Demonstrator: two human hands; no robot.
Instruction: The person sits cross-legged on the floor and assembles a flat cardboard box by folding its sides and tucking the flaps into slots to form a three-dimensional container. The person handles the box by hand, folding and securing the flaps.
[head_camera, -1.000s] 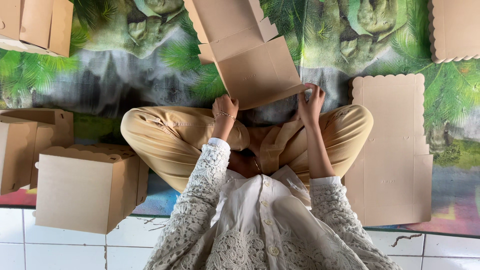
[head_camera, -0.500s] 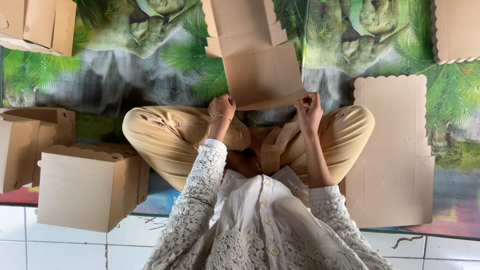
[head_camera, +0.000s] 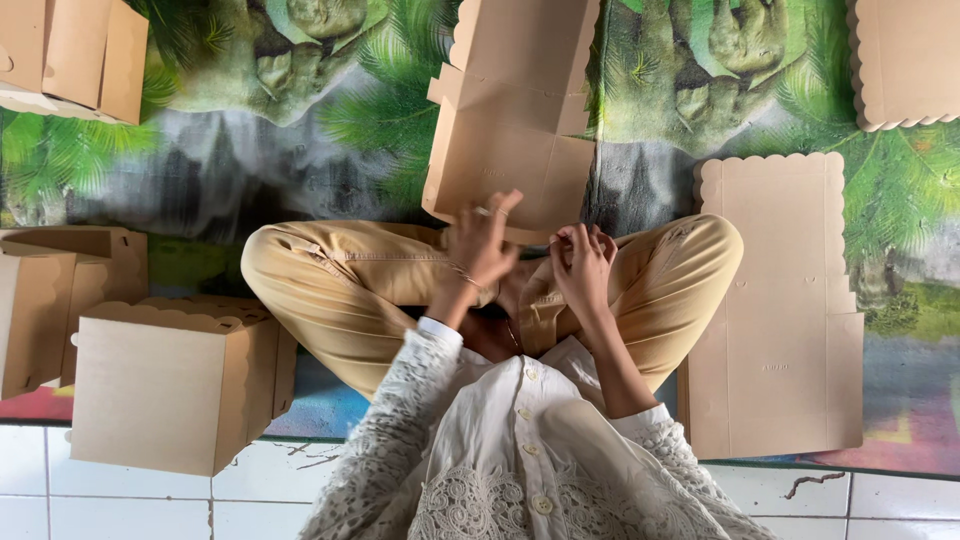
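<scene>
The left hand (head_camera: 482, 245) is raised with fingers spread, its fingertips lying on the near edge of a flat cardboard box blank (head_camera: 515, 110); whether it pinches that edge or only rests on it cannot be told. The right hand (head_camera: 582, 262), just beside it at 3 o'clock, is half curled with fingertips drawn together, seemingly nipping the same near edge, though motion blur leaves that uncertain. The blank lies unfolded in front of the crossed legs, its long axis running from 6 to 12 o'clock, the far end pointing away at 12 and cut by the top of the view. The legs in tan trousers (head_camera: 330, 290) rest on a green printed mat (head_camera: 250, 170).

At 3 o'clock of the hands lies a stack of flat blanks with a scalloped edge (head_camera: 775, 310), long axis also 6 to 12. At 8 o'clock stands an assembled cardboard box (head_camera: 165, 385), with more folded boxes (head_camera: 55, 290) beyond it at 9. White floor tiles (head_camera: 120, 500) show at 7 o'clock.
</scene>
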